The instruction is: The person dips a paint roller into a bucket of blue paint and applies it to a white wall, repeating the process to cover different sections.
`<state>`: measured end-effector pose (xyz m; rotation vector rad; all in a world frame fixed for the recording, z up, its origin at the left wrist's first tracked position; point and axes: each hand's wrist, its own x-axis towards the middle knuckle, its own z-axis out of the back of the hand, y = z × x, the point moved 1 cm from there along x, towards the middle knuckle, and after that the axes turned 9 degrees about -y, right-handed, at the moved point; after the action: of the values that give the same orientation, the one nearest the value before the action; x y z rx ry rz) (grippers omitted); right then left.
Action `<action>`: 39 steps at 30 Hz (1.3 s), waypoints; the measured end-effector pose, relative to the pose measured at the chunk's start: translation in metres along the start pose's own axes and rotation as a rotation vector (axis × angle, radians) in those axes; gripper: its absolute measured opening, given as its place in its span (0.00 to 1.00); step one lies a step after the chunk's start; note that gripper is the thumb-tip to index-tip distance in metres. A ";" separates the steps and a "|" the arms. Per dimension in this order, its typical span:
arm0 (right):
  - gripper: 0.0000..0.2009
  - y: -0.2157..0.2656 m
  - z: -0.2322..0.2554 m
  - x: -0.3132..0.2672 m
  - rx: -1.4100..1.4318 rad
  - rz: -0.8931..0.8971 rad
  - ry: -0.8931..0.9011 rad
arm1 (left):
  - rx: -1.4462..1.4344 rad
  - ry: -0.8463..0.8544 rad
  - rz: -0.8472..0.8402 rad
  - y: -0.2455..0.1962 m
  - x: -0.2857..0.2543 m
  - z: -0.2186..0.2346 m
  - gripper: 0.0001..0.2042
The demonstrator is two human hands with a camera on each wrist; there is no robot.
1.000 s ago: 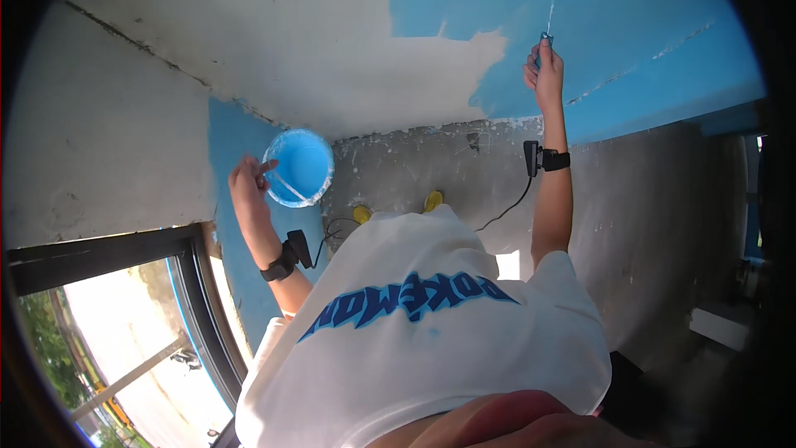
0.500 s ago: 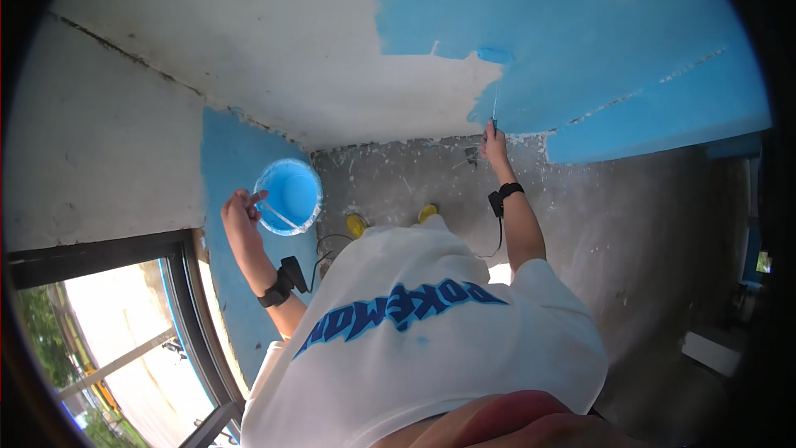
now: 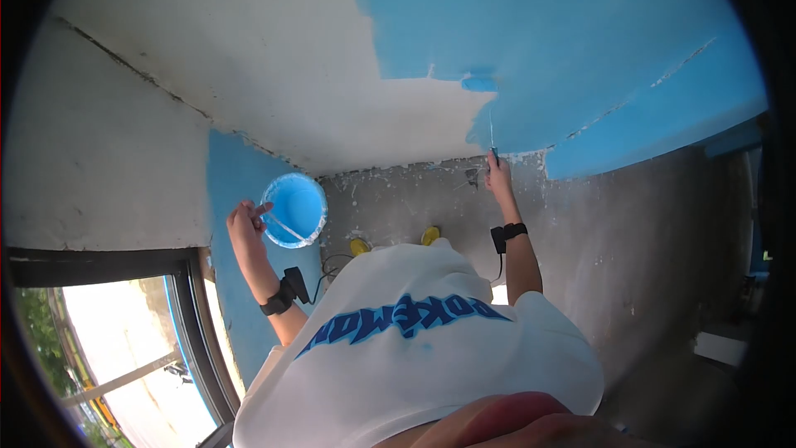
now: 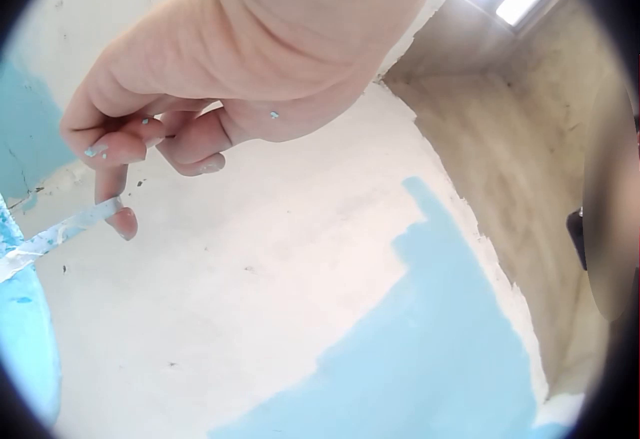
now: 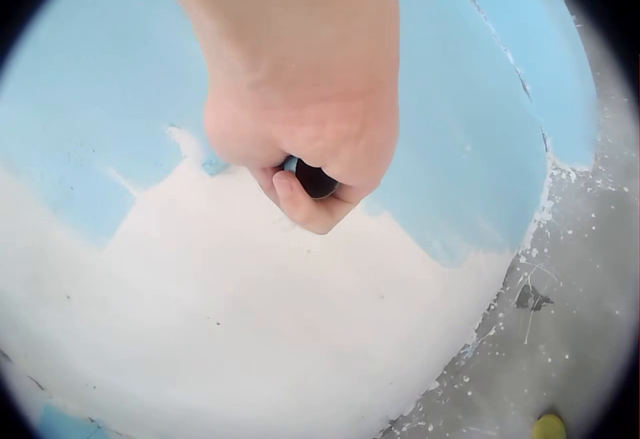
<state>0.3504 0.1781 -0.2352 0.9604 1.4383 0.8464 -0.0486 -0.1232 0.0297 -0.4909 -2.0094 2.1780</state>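
My left hand point(image 3: 246, 222) holds a blue paint bucket point(image 3: 282, 184) by its paint-smeared handle point(image 3: 286, 227). The left wrist view shows that handle strip point(image 4: 65, 231) hooked over one finger, the other fingers loosely bent. Blue specks dot the fingers. Out in front, my right hand point(image 3: 498, 178) grips a paint roller point(image 3: 494, 154) by its handle. The blue roller head point(image 3: 478, 83) lies against the wall, at the lower edge of the painted area. In the right wrist view the dark handle end point(image 5: 316, 179) shows inside the curled fingers.
The wall's left part is bare white point(image 3: 290, 58), the right part blue point(image 3: 572, 25). A paint-spattered grey floor point(image 3: 390, 187) lies below, with yellow shoes point(image 3: 430, 236) on it. A dark-framed window point(image 3: 195, 323) is at lower left.
The right hand has drawn the roller down and leftward from higher on the wall, bringing its head into view at the paint edge. The left hand keeps holding the bucket.
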 end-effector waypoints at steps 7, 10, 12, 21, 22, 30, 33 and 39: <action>0.21 0.135 0.008 -0.050 0.064 0.453 0.039 | 0.006 0.059 -0.048 0.000 -0.003 -0.001 0.11; 0.21 0.161 0.005 -0.054 0.088 0.585 0.075 | -0.002 0.090 -0.052 0.000 -0.006 0.000 0.11; 0.22 0.156 0.004 -0.041 0.097 0.493 0.071 | -0.009 0.090 -0.085 -0.001 -0.009 -0.002 0.11; 0.22 -0.007 -0.032 0.048 -0.133 0.486 -0.091 | 0.013 0.051 -0.105 -0.012 -0.014 -0.006 0.11; 0.23 -0.022 -0.034 0.051 -0.112 0.404 -0.067 | 0.014 0.033 -0.097 -0.011 -0.012 -0.006 0.11; 0.25 -0.089 -0.032 0.065 -0.262 0.147 -0.028 | 0.010 -0.101 -0.036 -0.016 -0.013 -0.005 0.09; 0.26 -0.094 -0.035 0.060 -0.181 0.004 -0.036 | 0.011 -0.082 -0.034 -0.011 -0.009 0.001 0.09; 0.24 -0.066 -0.017 0.037 -0.138 0.010 -0.054 | 0.011 -0.045 -0.051 -0.008 -0.008 -0.002 0.10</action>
<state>0.3269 0.1859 -0.3091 0.8804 1.3124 0.9084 -0.0413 -0.1229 0.0382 -0.3884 -2.0086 2.1884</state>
